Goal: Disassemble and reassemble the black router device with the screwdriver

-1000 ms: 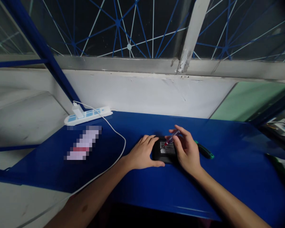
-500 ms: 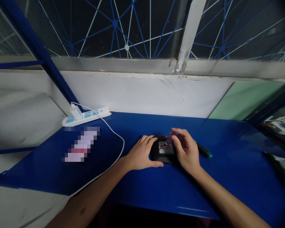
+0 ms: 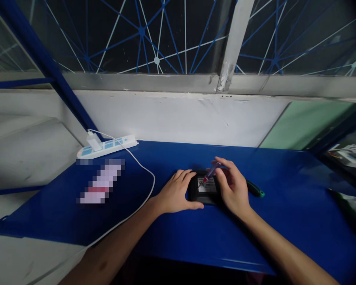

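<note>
A small black device [image 3: 204,194] with a pale label lies on the blue table [image 3: 178,233]. My left hand [image 3: 175,193] rests against its left side, fingers curled over the top edge and thumb along the front. My right hand [image 3: 233,188] pinches a thin red-tinted screwdriver [image 3: 209,173], whose tip points down at the label. A green-handled tool [image 3: 256,189] lies just behind my right hand, partly hidden by it.
A white power strip [image 3: 106,145] with a plugged charger [image 3: 93,140] sits at the back left; its white cable [image 3: 142,198] runs across the table to the front edge. A blurred patch [image 3: 101,182] lies left of centre. A wall and window stand behind.
My right hand has shifted slightly with the screwdriver over the device. The left hand has stayed on the device.
</note>
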The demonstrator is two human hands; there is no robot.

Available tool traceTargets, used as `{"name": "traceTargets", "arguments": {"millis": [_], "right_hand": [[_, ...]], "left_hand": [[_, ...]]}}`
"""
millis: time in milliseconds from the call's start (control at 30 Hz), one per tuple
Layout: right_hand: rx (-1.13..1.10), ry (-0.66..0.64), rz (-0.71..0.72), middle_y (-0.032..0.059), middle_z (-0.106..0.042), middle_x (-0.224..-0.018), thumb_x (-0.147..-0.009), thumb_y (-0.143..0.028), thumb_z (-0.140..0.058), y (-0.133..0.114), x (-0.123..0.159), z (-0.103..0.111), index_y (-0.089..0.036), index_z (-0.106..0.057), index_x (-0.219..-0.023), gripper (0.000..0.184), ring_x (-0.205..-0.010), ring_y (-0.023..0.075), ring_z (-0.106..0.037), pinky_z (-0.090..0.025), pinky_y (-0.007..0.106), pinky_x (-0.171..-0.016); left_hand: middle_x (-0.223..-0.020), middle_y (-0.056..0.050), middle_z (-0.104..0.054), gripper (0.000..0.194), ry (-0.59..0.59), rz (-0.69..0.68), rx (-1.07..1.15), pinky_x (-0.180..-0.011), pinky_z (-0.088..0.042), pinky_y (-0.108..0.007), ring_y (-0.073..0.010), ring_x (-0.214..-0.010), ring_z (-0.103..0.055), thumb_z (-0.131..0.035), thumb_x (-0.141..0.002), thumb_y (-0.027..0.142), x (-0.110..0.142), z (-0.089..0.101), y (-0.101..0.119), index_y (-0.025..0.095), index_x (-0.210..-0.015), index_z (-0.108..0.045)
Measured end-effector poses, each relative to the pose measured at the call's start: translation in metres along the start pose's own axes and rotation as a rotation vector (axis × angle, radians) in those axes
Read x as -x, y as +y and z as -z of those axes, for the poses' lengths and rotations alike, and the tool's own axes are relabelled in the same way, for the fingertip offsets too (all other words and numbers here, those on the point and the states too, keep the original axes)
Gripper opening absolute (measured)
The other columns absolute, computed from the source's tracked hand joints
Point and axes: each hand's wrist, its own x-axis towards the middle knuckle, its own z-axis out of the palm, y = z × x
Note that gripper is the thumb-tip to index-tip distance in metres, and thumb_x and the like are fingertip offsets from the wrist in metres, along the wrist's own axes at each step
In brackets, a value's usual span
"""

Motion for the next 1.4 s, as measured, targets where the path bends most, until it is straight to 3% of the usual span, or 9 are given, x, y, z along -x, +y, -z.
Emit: {"name": "traceTargets", "arguments": {"millis": [100, 300, 533, 700, 867, 1033, 1200, 1267, 1400], "right_hand": [[-0.01, -0.048, -0.007, 0.0075, -0.063, -0.125, -0.103, -0.028, -0.047, -0.0032, 0.0003, 0.0005, -0.032, -0.052, -0.14, 0.037, -0.093, 0.0184, -0.07, -0.057, 0.042, -0.088], [0.151, 0.0, 0.102, 0.0035, -0.058, -0.093, -0.098, -0.029, -0.059, -0.0051, -0.003, 0.0029, -0.029, -0.062, -0.13, 0.032, -0.082, 0.0197, -0.06, -0.054, 0.04, -0.077], [0.068, -0.101, 0.0, 0.0098, -0.061, -0.13, -0.102, -0.031, -0.047, -0.007, 0.0013, 0.0021, -0.032, -0.044, -0.148, 0.045, -0.102, 0.0229, -0.069, -0.057, 0.046, -0.09], [0.084, -0.103, -0.007, 0.0087, -0.063, -0.138, -0.103, -0.029, -0.043, -0.0072, 0.003, 0.002, -0.032, -0.038, -0.153, 0.05, -0.102, 0.0217, -0.072, -0.057, 0.046, -0.094], [0.093, -0.032, 0.018, 0.0088, -0.07, -0.117, -0.101, -0.028, -0.051, -0.0059, 0.0021, 0.0011, -0.028, -0.05, -0.142, 0.042, -0.094, 0.0213, -0.072, -0.059, 0.044, -0.088], [0.107, 0.023, 0.046, 0.0069, -0.065, -0.102, -0.096, -0.034, -0.061, -0.0029, 0.0008, 0.0012, -0.026, -0.063, -0.12, 0.025, -0.085, 0.0206, -0.068, -0.06, 0.041, -0.079], [0.051, -0.063, -0.014, 0.0092, -0.065, -0.128, -0.103, -0.03, -0.047, -0.0054, 0.0008, 0.0012, -0.029, -0.047, -0.144, 0.041, -0.096, 0.0207, -0.072, -0.059, 0.043, -0.088], [0.076, -0.063, -0.007, 0.0087, -0.067, -0.125, -0.103, -0.029, -0.046, -0.0056, 0.0002, 0.001, -0.029, -0.044, -0.147, 0.045, -0.095, 0.0207, -0.072, -0.058, 0.044, -0.089], [0.181, 0.004, 0.034, 0.0076, -0.068, -0.105, -0.098, -0.034, -0.057, -0.0044, -0.001, 0.0016, -0.027, -0.058, -0.133, 0.036, -0.089, 0.0222, -0.068, -0.058, 0.042, -0.082]], "left_hand": [[-0.151, -0.019, -0.045, 0.098, -0.008, 0.005, 0.002, -0.115, -0.037, -0.057, -0.0389, -0.139, -0.041, -0.08, -0.07, 0.067, 0.0003, 0.0006, 0.0007, 0.017, -0.146, -0.041], [-0.15, -0.02, -0.046, 0.099, -0.003, 0.002, 0.008, -0.115, -0.037, -0.057, -0.0395, -0.139, -0.04, -0.079, -0.07, 0.068, 0.0012, 0.0009, 0.0009, 0.017, -0.146, -0.042], [-0.15, -0.018, -0.046, 0.098, 0.007, -0.003, 0.026, -0.114, -0.038, -0.058, -0.0393, -0.138, -0.041, -0.08, -0.069, 0.068, 0.0007, 0.0009, 0.0009, 0.02, -0.146, -0.041], [-0.151, -0.019, -0.045, 0.101, 0.001, -0.002, 0.015, -0.117, -0.035, -0.055, -0.0386, -0.139, -0.04, -0.08, -0.069, 0.067, 0.0008, -0.0002, -0.0003, 0.015, -0.146, -0.041], [-0.152, -0.019, -0.044, 0.1, -0.006, 0.002, 0.012, -0.116, -0.036, -0.056, -0.0389, -0.14, -0.039, -0.08, -0.07, 0.068, 0.0013, 0.0001, 0.0005, 0.017, -0.147, -0.04], [-0.151, -0.019, -0.045, 0.099, -0.007, 0.003, 0.012, -0.116, -0.036, -0.056, -0.0394, -0.14, -0.039, -0.079, -0.071, 0.068, 0.0009, 0.0006, 0.0007, 0.017, -0.147, -0.04], [-0.152, -0.019, -0.044, 0.099, -0.005, 0.0, 0.02, -0.116, -0.035, -0.057, -0.0395, -0.14, -0.04, -0.078, -0.07, 0.069, 0.0007, -0.0004, -0.0009, 0.019, -0.147, -0.04], [-0.152, -0.019, -0.044, 0.1, -0.005, 0.001, 0.021, -0.116, -0.036, -0.057, -0.0396, -0.14, -0.04, -0.078, -0.07, 0.069, 0.0009, -0.0008, -0.0013, 0.019, -0.147, -0.04], [-0.151, -0.018, -0.045, 0.098, 0.007, -0.012, 0.027, -0.114, -0.037, -0.058, -0.0399, -0.139, -0.04, -0.077, -0.071, 0.07, 0.0013, -0.0006, -0.0013, 0.021, -0.147, -0.04]]}}
